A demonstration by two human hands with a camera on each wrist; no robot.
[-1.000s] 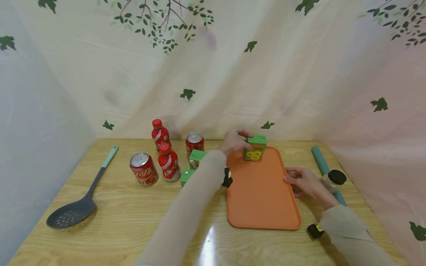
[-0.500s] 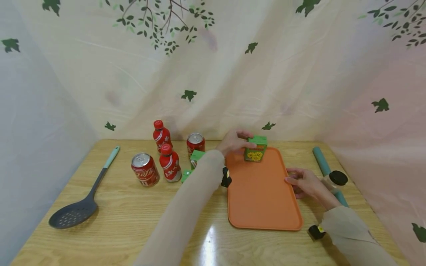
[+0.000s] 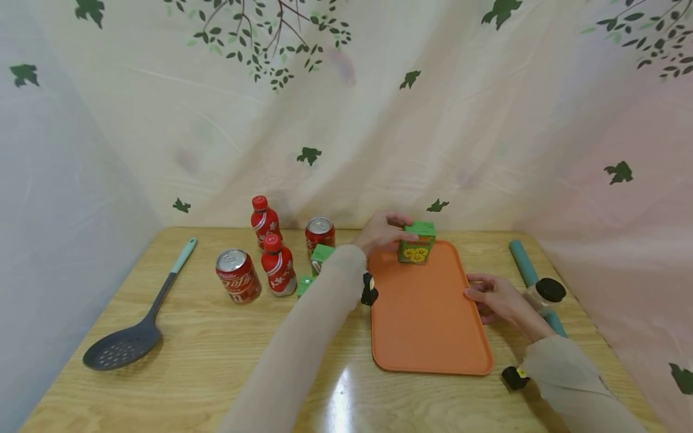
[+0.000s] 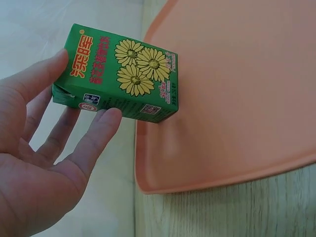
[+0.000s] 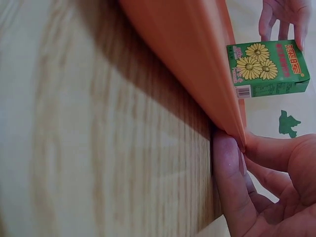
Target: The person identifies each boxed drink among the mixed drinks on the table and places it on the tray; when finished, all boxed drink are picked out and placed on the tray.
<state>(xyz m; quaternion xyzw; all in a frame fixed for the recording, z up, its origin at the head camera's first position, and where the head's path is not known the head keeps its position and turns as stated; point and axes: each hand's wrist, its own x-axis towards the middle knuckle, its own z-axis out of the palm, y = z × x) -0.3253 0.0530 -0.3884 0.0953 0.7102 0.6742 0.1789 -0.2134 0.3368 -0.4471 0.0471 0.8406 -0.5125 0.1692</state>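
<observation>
My left hand (image 3: 381,231) holds a green drink carton (image 3: 417,248) with yellow flowers on its face. The carton is upright at the far end of an orange tray (image 3: 430,325). Close up in the left wrist view, thumb and fingertips lie against the edges of the carton (image 4: 118,74) near its top. With thumb and finger, my right hand (image 3: 498,299) pinches the tray's right rim; the right wrist view shows one finger below the rim (image 5: 232,111) and the thumb over it. Apart from the carton, the tray's visible surface is bare.
Left of the tray stand red cans (image 3: 238,276), red bottles (image 3: 278,267) and green cartons (image 3: 323,252), partly behind my left sleeve. A slotted spoon (image 3: 130,340) lies far left. Beyond my right hand are a teal rod (image 3: 523,263) and a black-lidded jar (image 3: 549,290).
Hands, carton and tray keep nearly the same places. The whole head view has shifted slightly, with the things on the table appearing a little further right.
</observation>
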